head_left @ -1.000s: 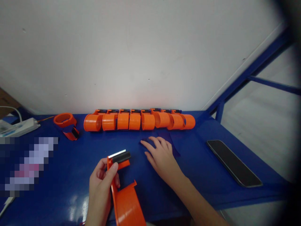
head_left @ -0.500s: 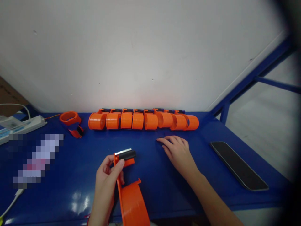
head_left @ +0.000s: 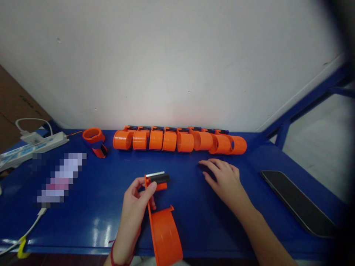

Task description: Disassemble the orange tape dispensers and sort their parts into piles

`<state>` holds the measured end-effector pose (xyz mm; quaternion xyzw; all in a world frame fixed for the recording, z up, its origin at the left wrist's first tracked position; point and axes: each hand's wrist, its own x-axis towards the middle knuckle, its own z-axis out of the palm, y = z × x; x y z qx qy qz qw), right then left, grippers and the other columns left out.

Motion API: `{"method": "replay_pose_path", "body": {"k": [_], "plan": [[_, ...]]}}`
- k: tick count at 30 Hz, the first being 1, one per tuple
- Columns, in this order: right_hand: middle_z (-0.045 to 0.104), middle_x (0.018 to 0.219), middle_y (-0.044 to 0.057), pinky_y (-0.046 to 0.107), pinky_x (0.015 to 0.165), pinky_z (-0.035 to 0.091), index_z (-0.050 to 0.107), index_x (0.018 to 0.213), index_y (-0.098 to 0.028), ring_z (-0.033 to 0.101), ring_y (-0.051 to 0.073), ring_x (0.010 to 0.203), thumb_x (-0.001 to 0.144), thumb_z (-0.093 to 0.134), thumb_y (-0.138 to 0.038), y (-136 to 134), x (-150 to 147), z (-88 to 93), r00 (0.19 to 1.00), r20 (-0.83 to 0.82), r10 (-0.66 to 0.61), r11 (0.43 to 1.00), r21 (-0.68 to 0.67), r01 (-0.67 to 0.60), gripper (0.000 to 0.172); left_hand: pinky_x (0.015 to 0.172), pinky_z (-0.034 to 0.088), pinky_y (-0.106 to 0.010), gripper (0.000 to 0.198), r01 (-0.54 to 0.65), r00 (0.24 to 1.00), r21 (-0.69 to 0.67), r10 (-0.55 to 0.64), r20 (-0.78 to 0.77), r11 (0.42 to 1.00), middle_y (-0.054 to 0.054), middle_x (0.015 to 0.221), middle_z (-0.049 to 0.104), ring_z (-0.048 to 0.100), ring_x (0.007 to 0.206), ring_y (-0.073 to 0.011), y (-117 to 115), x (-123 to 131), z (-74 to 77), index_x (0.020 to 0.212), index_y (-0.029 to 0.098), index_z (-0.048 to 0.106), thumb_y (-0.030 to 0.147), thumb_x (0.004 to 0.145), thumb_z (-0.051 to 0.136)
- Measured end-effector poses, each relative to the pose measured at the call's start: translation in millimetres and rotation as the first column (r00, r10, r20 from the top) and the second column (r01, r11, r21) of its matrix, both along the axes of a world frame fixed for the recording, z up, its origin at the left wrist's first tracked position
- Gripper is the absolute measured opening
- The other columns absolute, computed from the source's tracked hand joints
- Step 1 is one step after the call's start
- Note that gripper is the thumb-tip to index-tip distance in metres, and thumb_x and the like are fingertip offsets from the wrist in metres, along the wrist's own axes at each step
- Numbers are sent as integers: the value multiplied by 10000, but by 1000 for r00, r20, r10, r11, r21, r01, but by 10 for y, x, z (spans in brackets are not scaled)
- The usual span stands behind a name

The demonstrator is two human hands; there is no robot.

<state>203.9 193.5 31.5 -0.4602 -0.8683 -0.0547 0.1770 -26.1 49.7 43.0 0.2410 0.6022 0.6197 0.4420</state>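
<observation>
1. Holding the orange tape dispenser (head_left: 165, 236) at lower centre, left hand (head_left: 133, 207) grip clenched; toothed blade (head_left: 155, 174) faces up, so keep fingers clear.
2. Right hand (head_left: 226, 183) rests released on the blue worktop (head_left: 83, 225), below the dispenser row (head_left: 180, 142).

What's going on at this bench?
A person holds an orange tape dispenser in their left hand, gripping it just below the serrated blade and black roller. Their right hand lies flat on the blue table. A row of eight orange dispensers lines the far edge, with an orange ring and bracket left of it.
</observation>
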Motion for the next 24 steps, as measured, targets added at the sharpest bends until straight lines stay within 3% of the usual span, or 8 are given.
{"method": "replay_pose_path", "body": {"k": [3,6,8,11,16,24], "plan": [[626,1092,79,417,852,370,629,1085,-239,564,255,1006,877,498,-256,-105,-90,116,991,-137,3,999,-33,-8,246,454,425,-207,256,7,1000,9,-7,-6,1000,77,479,547,494,402,-96,-13,3,-6,839,183,615,409,756,701],[635,1037,73,368,841,403,614,1025,-215,564,225,983,888,491,-271,-326,-288,256,924,-377,67,970,-192,-149,192,455,424,-206,250,30,1000,21,-29,-9,999,72,518,561,500,412,-94,-16,25,-7,841,186,616,402,754,705],[646,967,53,311,765,438,598,1044,-212,579,189,881,881,514,-288,-479,-456,315,856,-513,58,890,-362,-277,199,450,415,-203,251,52,999,23,-51,-10,998,70,513,562,497,408,-92,-13,45,-3,847,183,619,395,750,711],[647,855,19,263,637,432,602,1004,-203,561,150,723,857,546,-307,-617,-664,330,792,-609,-42,763,-532,-368,189,454,411,-200,258,79,997,19,-78,-25,997,68,492,556,493,407,-90,-12,64,14,857,175,616,388,749,714],[607,729,-14,242,544,370,607,879,-188,484,115,594,841,548,-306,-630,-788,292,728,-674,-125,696,-582,-419,138,451,414,-198,268,111,993,5,-111,-40,994,71,471,545,474,397,-85,-17,54,43,860,177,592,398,756,702],[592,765,-8,233,577,408,565,923,-186,534,117,668,822,577,-328,-713,-892,214,631,-746,-214,607,-608,-512,174,467,420,-192,280,95,994,-3,-95,-51,995,72,511,573,508,412,-83,-63,21,-4,869,184,603,408,741,713]]}}
